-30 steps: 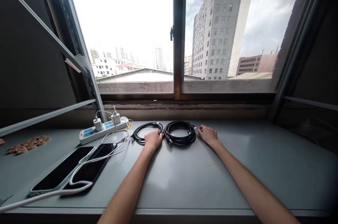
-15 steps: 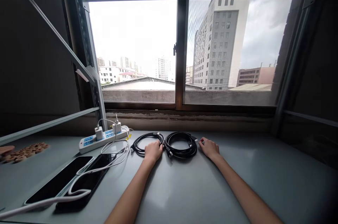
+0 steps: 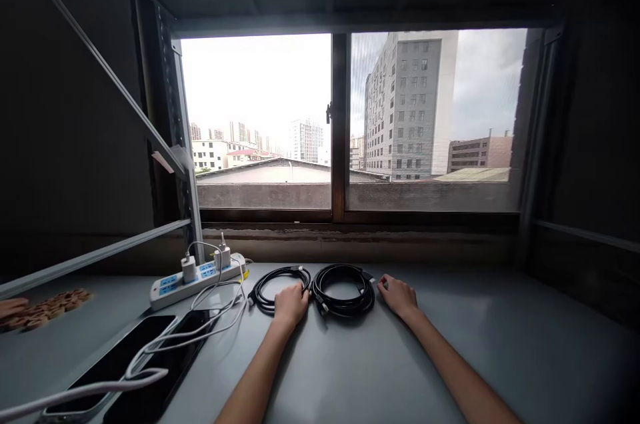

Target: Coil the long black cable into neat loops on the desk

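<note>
Currently your left hand (image 3: 291, 304) curls over the smaller coil (image 3: 257, 292), your right hand (image 3: 399, 295) just beside the larger coil (image 3: 345, 308); whether your fingers pinch anything is unclear.

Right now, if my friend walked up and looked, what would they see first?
Probably the bright window straight ahead, with a tall building behind its right pane. Below it on the table, a small black coil and a bigger coil lie side by side, the left hand at the small one, the right hand just right of the other. On the left, a white power strip lies beyond two phones.
</note>
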Demonstrator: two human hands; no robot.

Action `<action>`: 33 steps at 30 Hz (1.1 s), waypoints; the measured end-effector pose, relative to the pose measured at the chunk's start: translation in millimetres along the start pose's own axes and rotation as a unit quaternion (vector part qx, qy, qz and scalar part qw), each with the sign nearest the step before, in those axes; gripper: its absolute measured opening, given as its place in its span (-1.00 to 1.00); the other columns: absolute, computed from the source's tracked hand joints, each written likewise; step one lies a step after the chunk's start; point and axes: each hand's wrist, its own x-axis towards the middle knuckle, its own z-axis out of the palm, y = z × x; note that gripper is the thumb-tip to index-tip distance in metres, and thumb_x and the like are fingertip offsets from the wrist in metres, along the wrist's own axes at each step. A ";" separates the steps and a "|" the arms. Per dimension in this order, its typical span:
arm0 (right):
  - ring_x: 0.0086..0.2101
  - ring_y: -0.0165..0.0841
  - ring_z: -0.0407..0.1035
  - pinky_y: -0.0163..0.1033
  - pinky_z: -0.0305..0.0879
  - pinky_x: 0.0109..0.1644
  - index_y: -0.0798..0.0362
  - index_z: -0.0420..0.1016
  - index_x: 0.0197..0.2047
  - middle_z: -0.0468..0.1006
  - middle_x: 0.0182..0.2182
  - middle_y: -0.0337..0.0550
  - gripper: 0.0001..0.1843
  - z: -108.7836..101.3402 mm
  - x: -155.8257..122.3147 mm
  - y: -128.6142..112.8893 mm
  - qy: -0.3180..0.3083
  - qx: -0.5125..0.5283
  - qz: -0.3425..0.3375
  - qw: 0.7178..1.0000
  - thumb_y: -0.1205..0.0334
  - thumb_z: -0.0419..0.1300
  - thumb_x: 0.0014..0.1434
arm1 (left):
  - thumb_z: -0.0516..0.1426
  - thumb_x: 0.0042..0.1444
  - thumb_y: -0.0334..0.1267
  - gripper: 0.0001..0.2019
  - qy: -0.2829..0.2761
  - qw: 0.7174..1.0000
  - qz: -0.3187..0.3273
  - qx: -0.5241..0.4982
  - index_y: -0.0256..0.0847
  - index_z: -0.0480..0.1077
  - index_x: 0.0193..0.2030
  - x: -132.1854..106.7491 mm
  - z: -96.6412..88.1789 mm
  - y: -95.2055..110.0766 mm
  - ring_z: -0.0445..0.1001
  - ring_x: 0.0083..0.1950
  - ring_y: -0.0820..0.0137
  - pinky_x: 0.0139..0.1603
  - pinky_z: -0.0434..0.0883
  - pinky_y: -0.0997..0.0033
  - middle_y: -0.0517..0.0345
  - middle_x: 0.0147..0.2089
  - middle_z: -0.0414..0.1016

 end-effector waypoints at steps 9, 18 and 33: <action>-0.22 -0.19 0.40 -0.27 0.13 -0.33 0.00 0.44 -0.22 0.53 -0.27 -0.12 -0.76 -1.0 -0.8 -0.4 -0.002 0.007 -0.001 1.000 0.21 -0.04 0.26 | -0.11 0.19 -0.19 -0.71 0.002 1.000 -0.003 0.001 -0.22 0.38 -0.15 -0.9 -0.7 -0.4 0.44 -0.05 0.15 -0.18 0.30 0.29 -0.08 -0.11 0.49; -0.23 -0.22 0.40 -0.30 0.13 -0.33 0.01 0.44 -0.22 0.53 -0.28 -0.13 -0.76 -4.7 -2.8 -1.1 -0.012 0.017 0.004 1.000 0.22 -0.05 0.26 | -0.08 0.24 -0.16 -0.70 -0.003 1.000 -0.006 0.010 -0.31 0.36 -0.13 -0.9 0.9 0.9 0.43 -0.10 0.29 -0.10 0.34 0.19 -0.01 -0.14 0.47; -0.25 -0.21 0.39 -0.28 0.12 -0.34 0.00 0.44 -0.22 0.52 -0.30 -0.12 -0.75 -0.6 -0.5 2.5 -0.017 0.011 0.004 1.000 0.18 -0.05 0.26 | -0.06 0.24 -0.11 -0.69 -0.011 1.000 -0.004 0.015 -0.31 0.36 -0.14 -0.6 1.6 0.3 0.42 -0.14 0.35 -0.10 0.35 0.20 0.04 -0.15 0.44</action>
